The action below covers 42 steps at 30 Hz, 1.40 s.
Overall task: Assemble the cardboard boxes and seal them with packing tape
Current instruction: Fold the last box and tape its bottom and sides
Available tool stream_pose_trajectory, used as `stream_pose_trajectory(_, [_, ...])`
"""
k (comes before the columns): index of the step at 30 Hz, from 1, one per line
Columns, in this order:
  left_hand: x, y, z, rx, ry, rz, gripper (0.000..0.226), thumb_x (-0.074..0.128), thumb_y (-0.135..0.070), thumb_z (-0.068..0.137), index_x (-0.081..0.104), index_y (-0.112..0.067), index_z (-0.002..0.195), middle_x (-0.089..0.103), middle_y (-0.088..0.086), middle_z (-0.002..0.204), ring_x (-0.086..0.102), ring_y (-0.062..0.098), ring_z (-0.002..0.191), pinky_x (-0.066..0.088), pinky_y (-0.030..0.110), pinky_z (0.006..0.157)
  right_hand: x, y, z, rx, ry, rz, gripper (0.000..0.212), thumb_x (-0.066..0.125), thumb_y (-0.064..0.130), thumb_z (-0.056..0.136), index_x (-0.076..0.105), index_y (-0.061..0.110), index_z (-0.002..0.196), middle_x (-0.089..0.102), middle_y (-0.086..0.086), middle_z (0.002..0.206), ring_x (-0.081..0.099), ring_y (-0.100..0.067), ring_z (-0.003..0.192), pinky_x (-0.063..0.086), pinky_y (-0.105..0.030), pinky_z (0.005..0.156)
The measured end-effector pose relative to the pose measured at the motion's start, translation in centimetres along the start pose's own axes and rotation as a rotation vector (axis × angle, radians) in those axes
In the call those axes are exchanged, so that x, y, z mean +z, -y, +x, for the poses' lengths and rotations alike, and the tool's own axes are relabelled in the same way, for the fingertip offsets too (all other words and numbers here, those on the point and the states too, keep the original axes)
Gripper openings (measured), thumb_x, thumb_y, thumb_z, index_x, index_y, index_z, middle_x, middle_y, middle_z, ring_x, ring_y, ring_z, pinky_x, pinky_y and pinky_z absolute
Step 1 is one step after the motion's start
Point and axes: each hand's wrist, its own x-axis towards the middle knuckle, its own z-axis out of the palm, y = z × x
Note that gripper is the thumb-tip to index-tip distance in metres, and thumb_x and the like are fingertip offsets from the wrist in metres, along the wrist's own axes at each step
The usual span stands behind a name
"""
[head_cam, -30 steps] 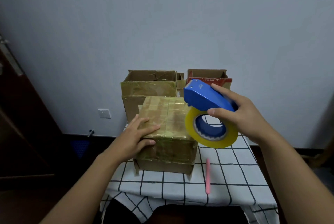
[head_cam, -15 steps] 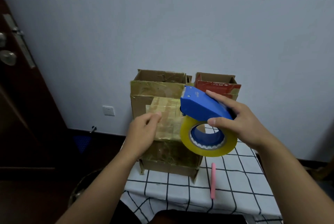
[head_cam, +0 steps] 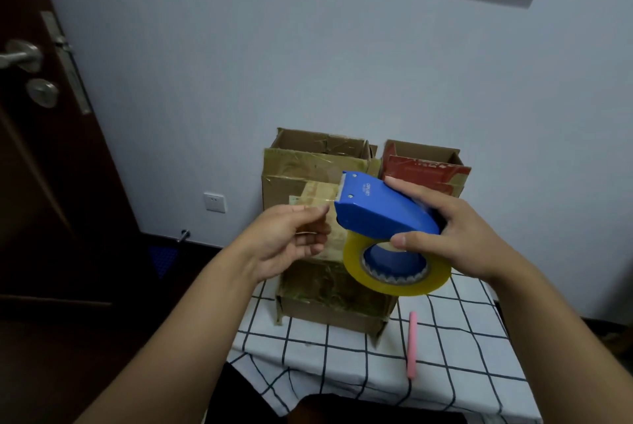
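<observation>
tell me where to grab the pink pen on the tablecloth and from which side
Pinch the pink pen at mid-length, coming straight down from above. It lies flat on the checked tablecloth, its long axis running roughly front to back, so fingers should close across its narrow width. It lies clear of the taped box.

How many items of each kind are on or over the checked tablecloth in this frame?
Cardboard boxes: 3: the taped box in front, an open brown box and a red-printed box behind.
Tape dispensers: 1, blue, with a yellow tape roll.
Pink stick: 1.
Total: 5.
</observation>
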Motion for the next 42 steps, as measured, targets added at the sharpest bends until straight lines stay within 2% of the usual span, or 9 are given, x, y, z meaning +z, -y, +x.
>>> stream_pose_trajectory(3, [-0.6, -0.8, 0.0, 0.017, 0.001, 0.121, 0.009, 0.066, -0.016, 0.082, 0.065, -0.007, 0.082, 0.062, 0.003, 0.067, 0.056, 0.012, 0.065, 0.051, 0.021, 0.060, 0.2, 0.3, 0.2, 0.003, 0.010, -0.039, 0.071, 0.076, 0.054, 0.065, 0.049, 0.062, 0.130, 0.055, 0.023, 0.129, 0.059, -0.006, 0.111, 0.055, -0.030, 0.089])
stream_pose_trajectory(6, [-1.3, -1.2, 0.4, 0.071, -0.048, 0.313, 0.023, 0.059, -0.006, 0.092, 0.062, -0.008, 0.069, 0.058, 0.002, 0.060, 0.050, 0.011, 0.058, 0.047, 0.019, 0.054, 0.1, 0.6, 0.5, 0.013, 0.067, -0.124, 0.069, 0.078, 0.048, 0.071, 0.048, 0.063, 0.130, 0.054, 0.031, 0.124, 0.059, -0.001, 0.108, 0.052, -0.025, 0.089])
stream_pose_trajectory(10, [-2.7, -1.5, 0.4, 0.092, -0.094, 0.517, 0.024, 0.062, -0.011, 0.093, 0.062, -0.007, 0.069, 0.056, 0.004, 0.063, 0.049, 0.010, 0.056, 0.047, 0.019, 0.055, -0.7, 0.2, 0.2, 0.048, 0.146, -0.190, 0.066, 0.082, 0.037, 0.078, 0.049, 0.063, 0.129, 0.057, 0.028, 0.125, 0.060, -0.002, 0.107, 0.051, -0.028, 0.093])
stream_pose_trajectory(14, [-5.4, -0.8, 0.5, 0.071, -0.241, 0.604, 0.027, 0.063, -0.014, 0.093, 0.059, -0.008, 0.067, 0.055, 0.002, 0.061, 0.049, 0.012, 0.060, 0.047, 0.022, 0.059, -2.2, -0.3, -0.6, 0.113, 0.198, -0.257, 0.065, 0.082, 0.038, 0.077, 0.050, 0.067, 0.125, 0.060, 0.027, 0.115, 0.062, 0.002, 0.097, 0.048, -0.020, 0.083])
stream_pose_trajectory(24, [-6.6, 1.8, 1.3, -0.074, -0.270, 0.468, 0.021, 0.063, -0.011, 0.093, 0.057, -0.010, 0.073, 0.052, 0.003, 0.061, 0.045, 0.011, 0.055, 0.041, 0.022, 0.052, -4.4, 0.4, -0.3, 0.207, 0.339, -0.440, 0.061, 0.078, 0.045, 0.078, 0.048, 0.064, 0.128, 0.054, 0.023, 0.122, 0.058, -0.007, 0.101, 0.047, -0.022, 0.087])
stream_pose_trajectory(31, [-6.3, 2.3, 1.8, -0.043, -0.318, 0.464, 0.027, 0.066, -0.016, 0.092, 0.054, -0.012, 0.068, 0.049, 0.002, 0.058, 0.042, 0.011, 0.053, 0.039, 0.023, 0.051, -4.5, 2.6, 1.3, 0.230, 0.419, -0.550, 0.056, 0.077, 0.047, 0.077, 0.049, 0.062, 0.123, 0.055, 0.028, 0.116, 0.058, -0.002, 0.098, 0.044, -0.024, 0.089])
stream_pose_trajectory(36, [-6.1, 1.9, 2.2, 0.000, -0.341, 0.453, 0.033, 0.068, -0.023, 0.091, 0.051, -0.013, 0.065, 0.047, -0.001, 0.054, 0.041, 0.011, 0.053, 0.041, 0.024, 0.054, -5.5, 4.0, 2.3, 0.196, 0.370, -0.598, 0.058, 0.076, 0.048, 0.077, 0.049, 0.058, 0.128, 0.052, 0.033, 0.112, 0.057, -0.003, 0.098, 0.044, -0.024, 0.089])
stream_pose_trajectory(39, [-6.1, 2.3, 2.3, -0.043, -0.304, 0.472, 0.030, 0.066, -0.022, 0.093, 0.056, -0.011, 0.067, 0.050, 0.001, 0.057, 0.042, 0.011, 0.053, 0.042, 0.022, 0.052, -5.6, 4.2, 2.8, 0.231, 0.405, -0.616, 0.057, 0.077, 0.048, 0.077, 0.050, 0.059, 0.126, 0.054, 0.029, 0.115, 0.057, -0.003, 0.098, 0.044, -0.027, 0.092])
stream_pose_trajectory(42, [-6.1, 2.7, 2.5, -0.070, -0.299, 0.501, 0.028, 0.066, -0.021, 0.093, 0.058, -0.009, 0.069, 0.051, 0.000, 0.056, 0.042, 0.009, 0.050, 0.042, 0.019, 0.048, -4.9, 4.4, 3.4, 0.284, 0.478, -0.627, 0.053, 0.075, 0.042, 0.081, 0.052, 0.054, 0.128, 0.053, 0.026, 0.113, 0.054, -0.001, 0.097, 0.040, -0.025, 0.087])
